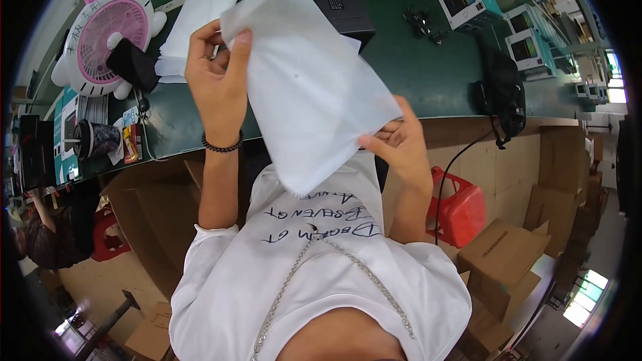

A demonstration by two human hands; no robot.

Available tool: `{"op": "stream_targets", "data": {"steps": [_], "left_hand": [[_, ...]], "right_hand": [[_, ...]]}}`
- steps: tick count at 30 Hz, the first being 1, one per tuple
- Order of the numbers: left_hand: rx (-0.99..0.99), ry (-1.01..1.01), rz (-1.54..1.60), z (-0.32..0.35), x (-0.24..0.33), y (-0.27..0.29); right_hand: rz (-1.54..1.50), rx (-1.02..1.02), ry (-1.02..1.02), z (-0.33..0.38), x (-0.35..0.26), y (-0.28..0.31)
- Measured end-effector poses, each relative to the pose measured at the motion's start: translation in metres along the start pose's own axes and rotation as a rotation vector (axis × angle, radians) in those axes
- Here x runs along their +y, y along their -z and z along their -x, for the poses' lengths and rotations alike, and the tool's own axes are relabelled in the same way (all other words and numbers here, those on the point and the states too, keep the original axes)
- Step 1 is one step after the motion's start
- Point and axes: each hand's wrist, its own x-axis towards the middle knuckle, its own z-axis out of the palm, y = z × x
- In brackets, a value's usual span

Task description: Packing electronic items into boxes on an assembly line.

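Both hands hold up a thin white foam pouch or sheet (pixel 307 87) above the near edge of the green table; whether it is a pouch or a single sheet I cannot tell. My left hand (pixel 222 70) pinches its upper left edge between thumb and fingers. At its lower right corner, my right hand (pixel 400 142) grips with thumb and fingertips. Behind my left hand lies a stack of similar white sheets (pixel 207 3). A black box (pixel 344 10) stands behind the held piece, which partly hides it.
At the left are a pink-and-white fan (pixel 114 40) and a dark patterned cup (pixel 90 139). Coiled black cables (pixel 420 23), white-and-teal boxes (pixel 468 0) and a black bag (pixel 501 93) occupy the right. A red stool (pixel 461 207) and cartons (pixel 505 251) are below.
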Motion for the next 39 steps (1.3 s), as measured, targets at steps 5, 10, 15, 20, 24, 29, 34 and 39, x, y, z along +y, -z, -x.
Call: {"op": "stream_targets", "data": {"steps": [5, 10, 15, 20, 24, 29, 34, 39], "left_hand": [[0.064, -0.223, -0.495, 0.036, 0.020, -0.001], [-0.363, -0.379, -0.320, 0.107, 0.059, -0.022], [-0.400, -0.076, -0.245, 0.088, 0.020, -0.018], [-0.255, 0.182, -0.093, 0.089, -0.026, 0.002], [-0.736, 0.599, 0.548, 0.095, -0.047, -0.019], [-1.078, 0.919, 0.611, 0.112, -0.034, -0.065], [-1.166, 1.225, 0.717, 0.166, -0.073, -0.120], [-1.379, 1.288, 1.023, 0.179, -0.065, -0.158]], "right_hand": [[-0.046, 0.078, 0.181, 0.003, -0.015, -0.010], [-0.003, 0.074, 0.230, 0.004, -0.039, -0.038], [-0.022, 0.033, 0.287, 0.012, -0.048, -0.035], [-0.160, 0.153, 0.330, 0.034, -0.043, 0.045], [-0.310, 0.278, 0.510, 0.051, -0.050, 0.062], [-0.392, 0.618, 0.595, 0.064, -0.030, 0.101], [-0.493, 0.296, 0.542, 0.073, -0.035, 0.127], [-0.866, 0.104, 0.574, 0.093, 0.011, 0.194]]}}
